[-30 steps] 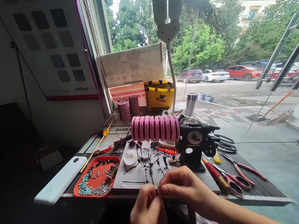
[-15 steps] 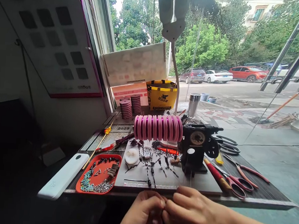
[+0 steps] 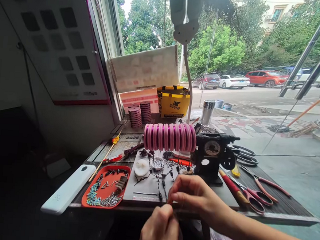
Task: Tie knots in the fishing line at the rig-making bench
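My left hand [image 3: 160,228] is closed like a fist below the front edge of the table. Above it and slightly right, my right hand [image 3: 190,193] pinches thumb and fingers together, over the front of the grey work board [image 3: 206,200]. Whatever the two hands hold is too fine or too hidden to make out. On the board near my right fingertips lie small black fishing-rig parts [image 3: 160,196] on thin strands. Behind the hands stands a black winding machine [image 3: 208,160] carrying a row of pink foam spools [image 3: 169,137].
An orange-red tray [image 3: 105,196] of small metal and coloured pieces sits left, beside a white slab-like device [image 3: 66,190]. Right lie scissors [image 3: 257,201] and pliers [image 3: 267,188]. A white round lid [image 3: 141,167] and stacked spools [image 3: 135,117] stand further back.
My right hand has risen and moved forward over the board, parting from my left. My left hand has turned and dropped slightly, still closed. The objects on the table stay put.
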A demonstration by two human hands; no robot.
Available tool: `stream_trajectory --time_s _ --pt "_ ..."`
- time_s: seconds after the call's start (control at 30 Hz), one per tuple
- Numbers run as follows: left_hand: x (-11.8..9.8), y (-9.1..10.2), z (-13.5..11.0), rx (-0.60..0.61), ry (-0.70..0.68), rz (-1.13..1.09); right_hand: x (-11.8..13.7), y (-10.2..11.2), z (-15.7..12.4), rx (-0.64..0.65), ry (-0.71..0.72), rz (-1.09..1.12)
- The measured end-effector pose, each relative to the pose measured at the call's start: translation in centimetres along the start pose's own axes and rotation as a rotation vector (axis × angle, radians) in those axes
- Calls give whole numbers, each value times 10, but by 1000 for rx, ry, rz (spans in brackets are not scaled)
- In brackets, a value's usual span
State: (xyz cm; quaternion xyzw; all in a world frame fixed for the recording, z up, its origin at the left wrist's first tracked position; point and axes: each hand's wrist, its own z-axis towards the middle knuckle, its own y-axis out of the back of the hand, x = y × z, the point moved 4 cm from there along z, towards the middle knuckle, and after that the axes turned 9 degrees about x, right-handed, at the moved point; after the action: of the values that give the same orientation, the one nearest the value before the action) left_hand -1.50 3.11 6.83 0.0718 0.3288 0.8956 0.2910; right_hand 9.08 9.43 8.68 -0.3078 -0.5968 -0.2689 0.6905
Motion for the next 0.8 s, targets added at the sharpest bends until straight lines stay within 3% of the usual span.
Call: stream_trajectory --time_s 0.1,0.2,0.27,0.33,0.43,0.5,0.53,0.6,0.67,0.73,0.8 --pt "-7 3 2 -57 -283 66 -2 1 6 44 -8 117" --pt "-6 3 6 -26 -302 -52 -3 3 3 35 10 105" --pt "-4 1 7 17 -228 -156 -3 4 0 17 13 88" --pt "5 -5 9 111 26 -430 -1 3 -2 27 -2 107" --pt "21 -23 3 369 687 -1035 9 -1 -7 116 -28 84" --pt "23 -31 -2 497 1030 -1362 16 -4 -14 213 -64 -47" --pt "23 -33 -4 533 1135 -1474 17 -5 -19 271 -75 -166" --pt "22 -35 -4 587 1237 -1616 17 -9 -29 399 -30 -511" --pt "19 -37 -4 651 1291 -1684 8 -13 -40 513 113 -942" --pt "14 -40 -5 721 1346 -1745 -9 -14 -50 566 244 -1296" --pt "10 -43 -7 757 1379 -1782 -24 -10 -56 534 290 -1499"
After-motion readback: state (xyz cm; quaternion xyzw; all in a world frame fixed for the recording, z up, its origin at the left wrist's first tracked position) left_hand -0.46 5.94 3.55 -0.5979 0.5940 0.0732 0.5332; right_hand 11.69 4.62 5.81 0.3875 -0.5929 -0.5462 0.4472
